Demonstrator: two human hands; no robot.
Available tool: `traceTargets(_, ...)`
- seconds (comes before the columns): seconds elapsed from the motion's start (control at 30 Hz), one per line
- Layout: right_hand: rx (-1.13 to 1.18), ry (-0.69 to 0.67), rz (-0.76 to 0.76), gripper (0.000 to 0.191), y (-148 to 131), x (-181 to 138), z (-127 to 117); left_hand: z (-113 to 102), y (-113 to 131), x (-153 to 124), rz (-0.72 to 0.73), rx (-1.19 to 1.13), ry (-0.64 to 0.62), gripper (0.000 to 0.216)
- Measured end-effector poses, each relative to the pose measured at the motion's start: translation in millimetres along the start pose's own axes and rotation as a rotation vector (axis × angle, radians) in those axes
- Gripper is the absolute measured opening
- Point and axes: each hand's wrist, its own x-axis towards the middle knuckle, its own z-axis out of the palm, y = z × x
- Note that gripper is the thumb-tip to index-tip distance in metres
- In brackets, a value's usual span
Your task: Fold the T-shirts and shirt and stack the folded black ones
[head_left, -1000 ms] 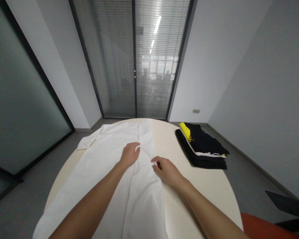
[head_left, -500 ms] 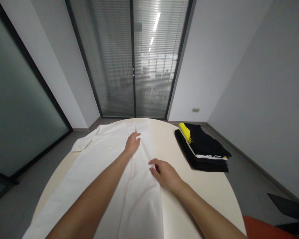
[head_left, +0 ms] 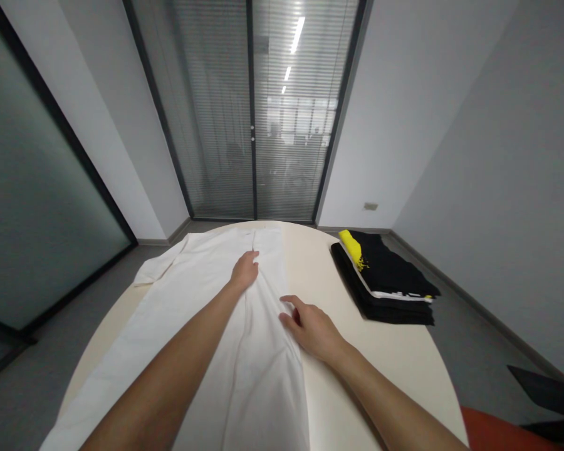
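Observation:
A white shirt (head_left: pixel 183 294) is spread over the round table, with a short sleeve (head_left: pixel 157 269) at its far left and its right side folded inward. My left hand (head_left: pixel 245 270) is at the upper part of the folded layer, fingers closed on the cloth, and creases run from it toward the near right. At the shirt's right folded edge is my right hand (head_left: pixel 313 327). Its thumb and index finger are apart with their tips touching the fabric, while the other fingers curl underneath, partly hidden.
A stack of folded black clothes (head_left: pixel 390 269), with a yellow patch and a white layer, lies on the table's (head_left: pixel 317 263) right side. An orange-red chair seat (head_left: pixel 491 432) shows at the lower right. Glass panels with blinds (head_left: pixel 291 163) stand beyond the table.
My left hand has shifted slightly left, drawing the cloth with it and sharpening the creases. My right hand has hardly moved.

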Motion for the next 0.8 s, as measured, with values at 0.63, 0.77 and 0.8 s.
traceTargets(0.63, 0.038, 0.19, -0.025, 0.026, 5.4, 13.7, 13.3, -44.9, 10.3, -63.9, -0.041, 0.086, -0.144, 0.048)
traceTargets(0.77, 0.053, 0.186, -0.046, 0.026, 6.8, 13.4, 12.4, -52.8, 13.0, -84.6, 0.015, 0.049, -0.192, 0.064)
traceTargets(0.8, 0.052, 0.185, -0.055, 0.026, 7.1, 12.9, 12.3, -55.6, 13.7, -91.5, 0.039, 0.036, -0.211, 0.065)
